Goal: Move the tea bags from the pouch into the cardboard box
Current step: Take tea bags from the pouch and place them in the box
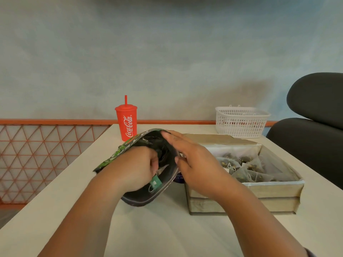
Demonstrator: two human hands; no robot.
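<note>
A dark pouch (148,196) with a green printed outside lies tilted on the table, its mouth open towards me. My left hand (133,167) grips the pouch's left rim, fingers curled into the mouth. A green tea bag tag (155,182) on a string dangles just below those fingers. My right hand (194,164) holds the right rim, fingers stretched along the outside and thumb at the opening. Right of the pouch stands the open cardboard box (274,188). Several pyramid tea bags (245,167) lie inside it. The pouch's inside is mostly dark.
A red Coca-Cola cup (126,123) with a straw stands behind the pouch. A white plastic basket (241,121) sits at the back right. A black chair (315,127) is beside the table's right edge. An orange mesh railing (37,154) runs on the left.
</note>
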